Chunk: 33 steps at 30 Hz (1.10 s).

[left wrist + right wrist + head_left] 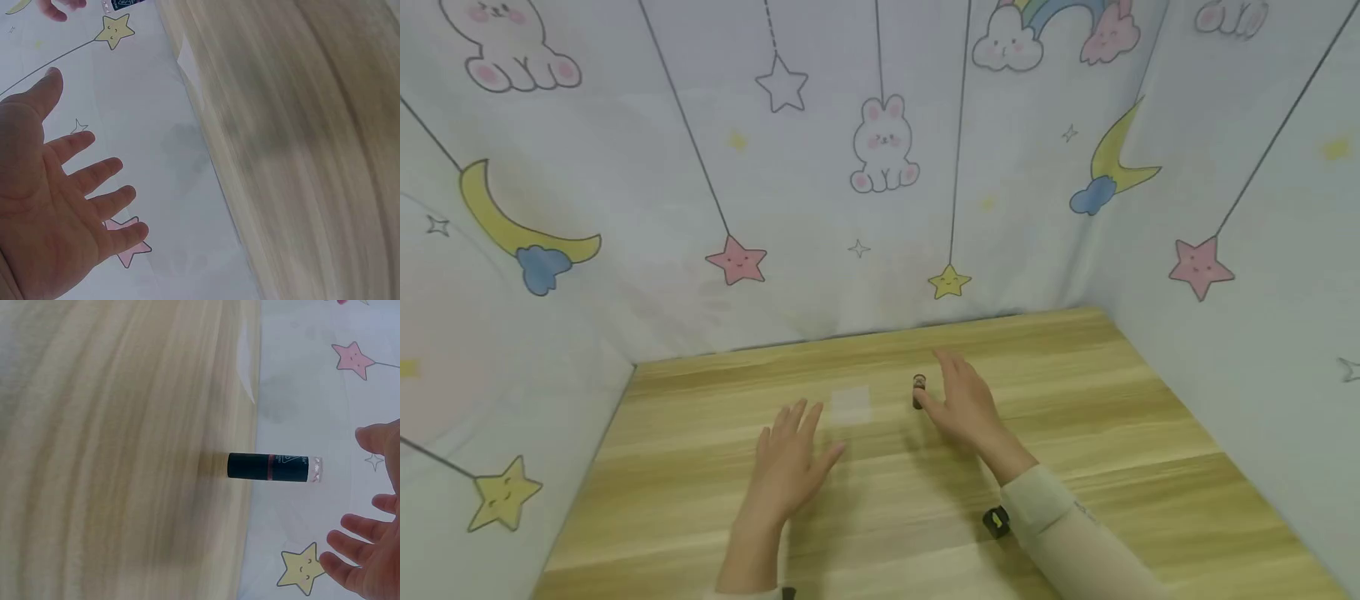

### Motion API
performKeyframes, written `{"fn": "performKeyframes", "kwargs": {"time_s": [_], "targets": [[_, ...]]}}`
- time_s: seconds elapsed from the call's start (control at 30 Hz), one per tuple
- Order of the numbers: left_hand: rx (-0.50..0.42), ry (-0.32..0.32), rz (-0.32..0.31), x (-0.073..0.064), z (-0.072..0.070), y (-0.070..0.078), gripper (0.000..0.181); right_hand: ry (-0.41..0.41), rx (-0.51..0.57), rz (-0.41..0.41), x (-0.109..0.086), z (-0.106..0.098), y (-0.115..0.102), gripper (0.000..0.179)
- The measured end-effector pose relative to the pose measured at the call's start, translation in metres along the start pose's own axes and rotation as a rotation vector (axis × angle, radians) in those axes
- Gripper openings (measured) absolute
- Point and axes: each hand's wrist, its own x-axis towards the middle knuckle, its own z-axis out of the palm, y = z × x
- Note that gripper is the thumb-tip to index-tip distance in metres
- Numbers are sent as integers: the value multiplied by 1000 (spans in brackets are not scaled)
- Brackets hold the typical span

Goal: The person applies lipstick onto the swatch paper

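A black lipstick tube with a dark red band and a clear pinkish end stands upright on the wooden table. In the right wrist view the whole lipstick tube shows, apart from the fingers. My right hand is held just to the right of it, fingers spread and thumb toward the tube, holding nothing. Further left, my left hand hovers over the table with its fingers spread. The left wrist view shows the left palm bare. Between the hands lies a pale square patch.
The wooden table ends at a white cloth wall printed with stars, moons and bunnies; walls also rise at both sides. A small black device is at the right sleeve cuff. Part of another dark item shows at the left cuff.
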Motion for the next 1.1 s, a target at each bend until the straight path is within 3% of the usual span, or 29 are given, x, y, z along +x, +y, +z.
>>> {"fn": "performKeyframes", "kwargs": {"time_s": [0.23, 0.67, 0.87, 1.1], "targets": [[0, 2, 40, 14, -1, 7, 72, -73, -32, 1, 14, 0, -3, 76], [89, -97, 19, 47, 1, 1, 75, -58, -45, -50, 17, -4, 8, 75], [112, -136, -21, 51, 0, 1, 76, -53, -127, -82, 9, 0, 13, 71], [124, -145, -81, 45, 3, -4, 76, -78, -247, -74, -1, 4, 17, 75]]}}
